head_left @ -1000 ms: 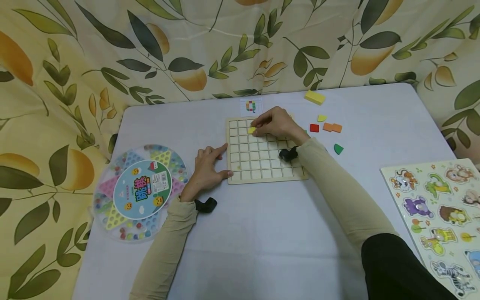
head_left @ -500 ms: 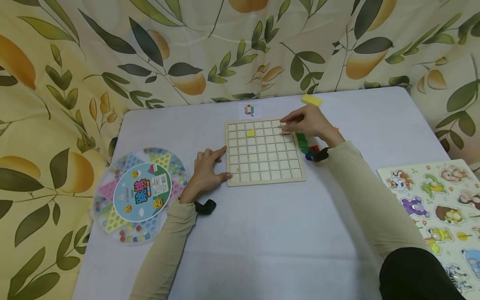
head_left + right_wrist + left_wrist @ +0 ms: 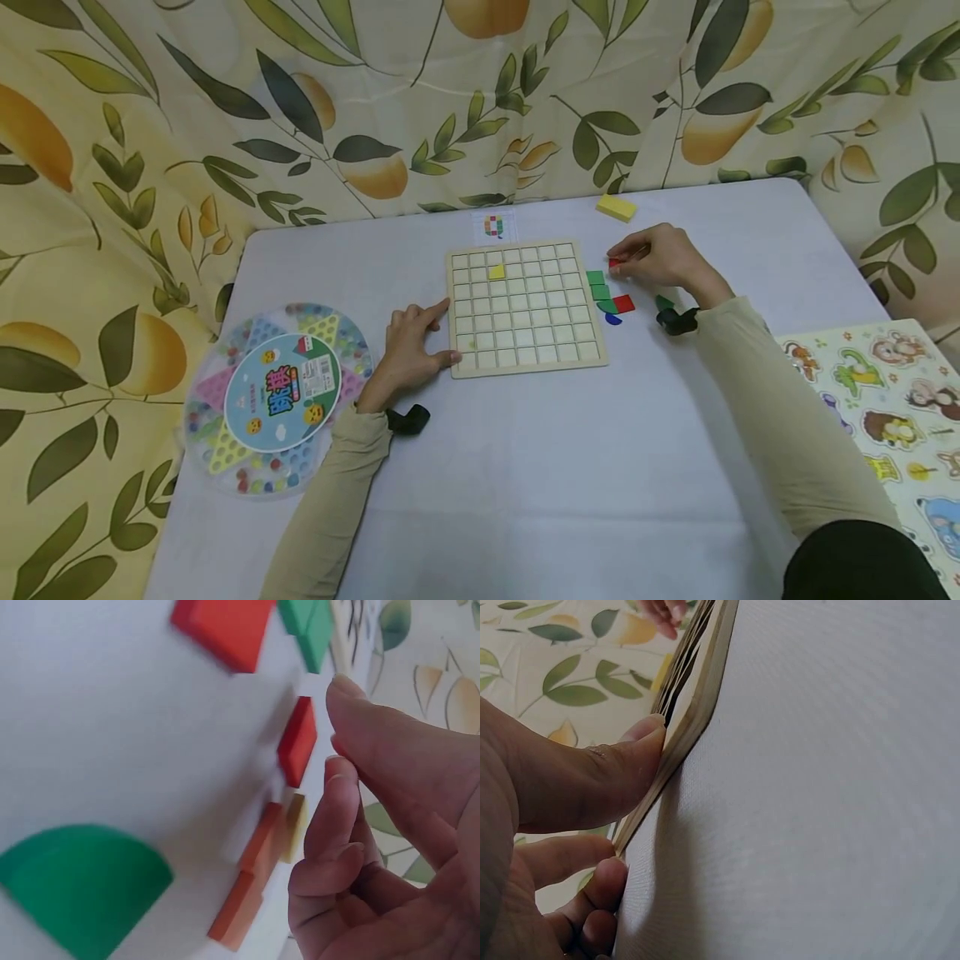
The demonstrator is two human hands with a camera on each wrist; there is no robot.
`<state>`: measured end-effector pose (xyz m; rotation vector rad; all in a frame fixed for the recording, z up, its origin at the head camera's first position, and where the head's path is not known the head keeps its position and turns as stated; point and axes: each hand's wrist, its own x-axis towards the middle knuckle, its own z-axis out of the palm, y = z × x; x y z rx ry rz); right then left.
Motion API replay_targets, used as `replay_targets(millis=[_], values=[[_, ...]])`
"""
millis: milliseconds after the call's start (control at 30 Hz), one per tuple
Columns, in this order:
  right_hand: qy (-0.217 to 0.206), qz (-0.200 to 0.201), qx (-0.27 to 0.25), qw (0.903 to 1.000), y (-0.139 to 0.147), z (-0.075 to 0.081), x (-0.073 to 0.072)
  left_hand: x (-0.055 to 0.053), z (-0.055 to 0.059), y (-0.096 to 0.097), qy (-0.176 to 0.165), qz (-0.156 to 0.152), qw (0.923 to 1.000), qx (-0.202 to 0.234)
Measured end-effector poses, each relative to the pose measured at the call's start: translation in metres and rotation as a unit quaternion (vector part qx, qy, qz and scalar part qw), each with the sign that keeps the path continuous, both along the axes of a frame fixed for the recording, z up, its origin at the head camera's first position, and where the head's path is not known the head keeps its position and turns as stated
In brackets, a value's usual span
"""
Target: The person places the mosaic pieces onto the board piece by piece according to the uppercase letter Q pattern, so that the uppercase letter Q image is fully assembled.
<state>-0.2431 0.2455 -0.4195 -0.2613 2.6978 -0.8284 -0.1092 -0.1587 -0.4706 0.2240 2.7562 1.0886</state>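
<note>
Right wrist view: shows right hand [image 3: 397,825] in bent-finger pose, thumb and fingertips a narrow gap apart, red tile [image 3: 298,742] just beside on the table [image 3: 525,483]. Also shows two orange tiles [image 3: 260,844], touching, and yellow piece [image 3: 295,825] beside them, all hidden from the head view; green wedge [image 3: 90,885] nearer the camera.

Left wrist view: shows left hand [image 3: 562,795] at the rim of the grid board [image 3: 525,321], thumb on the edge near a corner. In the head view, thumb and forefinger spread wide along the board's left side.

Compared with half a second ago: right hand moved off the board's far right corner to the loose tiles. Uncovered now, right of the board: two green squares [image 3: 597,284], second red tile [image 3: 623,303], blue piece [image 3: 612,319]. Left hand unmoved.

Containers: grid board, holding yellow tile [image 3: 497,272] in second row from far edge, third column from left. Round game box [image 3: 282,392], clear, with coloured balls around a blue label. Animal puzzle [image 3: 877,398], with animal pieces, partly behind right sleeve.
</note>
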Motion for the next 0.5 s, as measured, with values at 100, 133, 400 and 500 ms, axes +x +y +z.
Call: replay_targets(millis=[100,133,400,500], values=[[0.001,0.004,0.005,1.0000,0.0000,-0.0025,0.0013,0.0004,0.0009,-0.0007,0.003,-0.002,1.0000,0.003],[0.000,0.005,0.005,1.0000,0.0001,-0.0030,0.0016,0.0003,0.0004,-0.0011,0.004,-0.003,1.0000,0.003],[-0.004,0.000,0.005,1.0000,-0.0046,-0.0061,0.0018,0.0010,-0.0009,-0.0008,0.007,-0.004,1.0000,0.005],[-0.009,-0.004,0.006,0.9999,-0.0067,-0.0073,0.0006,0.0012,-0.0007,-0.0009,0.010,-0.004,0.9999,0.006]])
